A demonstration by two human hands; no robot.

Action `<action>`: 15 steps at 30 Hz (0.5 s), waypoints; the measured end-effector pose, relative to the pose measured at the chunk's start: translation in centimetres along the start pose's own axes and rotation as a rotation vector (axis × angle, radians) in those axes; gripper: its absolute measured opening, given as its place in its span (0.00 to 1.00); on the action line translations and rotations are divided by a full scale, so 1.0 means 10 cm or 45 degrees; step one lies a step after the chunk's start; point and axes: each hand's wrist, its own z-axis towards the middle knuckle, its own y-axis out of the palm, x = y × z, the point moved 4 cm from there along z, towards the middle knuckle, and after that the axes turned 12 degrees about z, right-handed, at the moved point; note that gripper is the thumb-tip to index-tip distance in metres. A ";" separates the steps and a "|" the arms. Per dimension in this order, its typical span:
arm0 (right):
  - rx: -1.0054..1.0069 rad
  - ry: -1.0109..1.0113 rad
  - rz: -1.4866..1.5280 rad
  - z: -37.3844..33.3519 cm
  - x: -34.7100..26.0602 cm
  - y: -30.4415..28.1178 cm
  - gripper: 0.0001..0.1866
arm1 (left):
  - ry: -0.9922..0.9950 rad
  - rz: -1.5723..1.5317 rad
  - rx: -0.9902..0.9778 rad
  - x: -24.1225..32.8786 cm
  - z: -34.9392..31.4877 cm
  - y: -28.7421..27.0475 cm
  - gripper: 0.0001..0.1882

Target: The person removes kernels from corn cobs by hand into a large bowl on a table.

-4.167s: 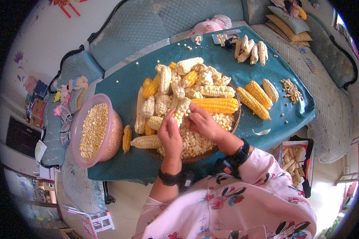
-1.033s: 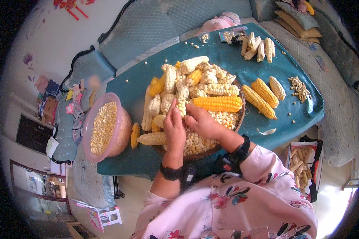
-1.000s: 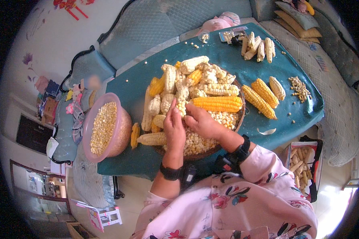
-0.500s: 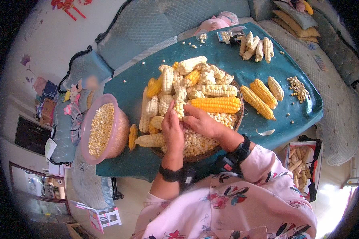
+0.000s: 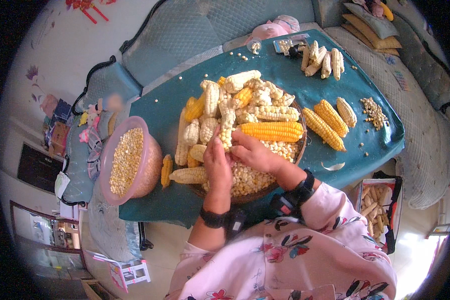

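Hands (image 5: 218,162) above teal table (image 5: 160,205), sofa (image 5: 185,35) beyond

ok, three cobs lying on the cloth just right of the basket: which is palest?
The rightmost cob, nearest the loose kernel pile: it is cream-coloured and shortest, whereas the left cob and middle cob are yellow.

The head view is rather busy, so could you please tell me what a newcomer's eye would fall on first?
Most likely the basket heaped with corn on the green table, where a bright yellow cob lies to the right. Over the basket, the left hand holds a pale cob, with the right hand close beside it. The pink bowl of loose kernels at the table's left end would probably come next.
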 end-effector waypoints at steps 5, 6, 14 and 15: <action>0.016 -0.110 -0.060 0.05 0.13 -0.04 0.09 | -0.046 -0.014 0.011 -0.01 0.00 0.00 0.22; 0.003 -0.064 0.014 0.05 0.11 -0.02 0.09 | -0.084 -0.042 0.016 0.01 -0.01 0.00 0.22; 0.034 -0.002 0.109 -0.01 -0.08 0.05 0.10 | -0.013 -0.036 0.029 0.04 -0.05 0.01 0.22; 0.050 -0.019 0.001 -0.01 -0.06 0.03 0.10 | 0.028 0.044 0.026 0.03 -0.04 0.01 0.22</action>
